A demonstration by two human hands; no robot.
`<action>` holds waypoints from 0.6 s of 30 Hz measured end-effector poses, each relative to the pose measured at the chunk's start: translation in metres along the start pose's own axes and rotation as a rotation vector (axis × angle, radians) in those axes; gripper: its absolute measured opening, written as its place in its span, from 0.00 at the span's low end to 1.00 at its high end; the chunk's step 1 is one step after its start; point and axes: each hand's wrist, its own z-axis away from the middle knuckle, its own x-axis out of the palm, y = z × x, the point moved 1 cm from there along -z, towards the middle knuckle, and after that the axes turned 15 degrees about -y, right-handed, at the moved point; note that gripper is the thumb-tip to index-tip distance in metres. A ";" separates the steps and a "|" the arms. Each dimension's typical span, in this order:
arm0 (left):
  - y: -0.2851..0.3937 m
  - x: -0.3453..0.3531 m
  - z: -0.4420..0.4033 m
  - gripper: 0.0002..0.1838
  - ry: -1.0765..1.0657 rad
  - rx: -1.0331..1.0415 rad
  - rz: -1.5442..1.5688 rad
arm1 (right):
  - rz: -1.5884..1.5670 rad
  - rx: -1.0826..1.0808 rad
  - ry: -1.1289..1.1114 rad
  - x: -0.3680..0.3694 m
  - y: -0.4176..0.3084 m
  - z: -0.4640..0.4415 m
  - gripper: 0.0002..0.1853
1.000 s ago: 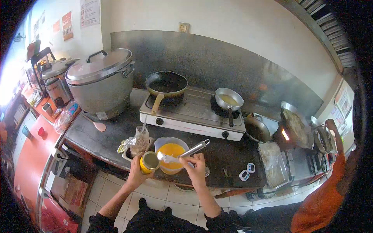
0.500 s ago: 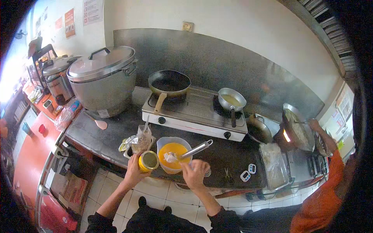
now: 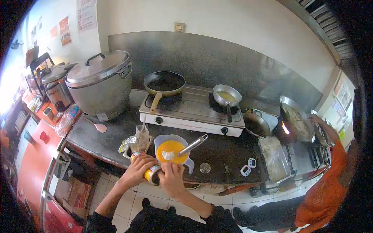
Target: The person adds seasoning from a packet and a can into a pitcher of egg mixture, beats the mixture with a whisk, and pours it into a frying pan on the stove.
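A yellow can lies tilted in my left hand, whose fingers wrap over its side. Its round end points down and to the right, toward my right hand. The fingers of that right hand are curled together beside this end, in front of the jug; what they hold, if anything, is hidden. Behind my hands stands a clear plastic jug of orange-yellow liquid. A white clump floats in it, and a whisk leans on its rim. To the right, a small round lid rests on the counter.
A gas stove carries a frying pan and a small saucepan. Bagged goods sit left of the jug. Scissors and timers lie rightward. A co-worker in orange handles a wok.
The can has tipped over toward the right. My right hand has moved left and down from beside the whisk to the can's end. The round lid now shows uncovered on the counter.
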 end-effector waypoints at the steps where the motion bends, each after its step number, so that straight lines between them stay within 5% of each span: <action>1: 0.009 -0.006 -0.004 0.37 -0.024 -0.034 -0.058 | -0.072 0.006 -0.036 0.003 -0.001 0.000 0.09; 5: 0.010 -0.005 -0.004 0.38 -0.004 -0.075 -0.059 | -0.371 0.161 -0.092 0.006 0.000 -0.003 0.10; 11: -0.004 0.008 -0.002 0.39 0.073 -0.179 -0.011 | -0.681 0.294 0.175 0.054 0.012 0.009 0.11; 14: -0.010 0.014 0.003 0.42 0.089 -0.280 0.113 | -0.917 0.524 0.109 0.046 0.023 0.006 0.14; 18: -0.018 0.031 0.009 0.47 0.114 -0.452 0.275 | -1.088 0.499 0.076 0.031 0.041 0.004 0.17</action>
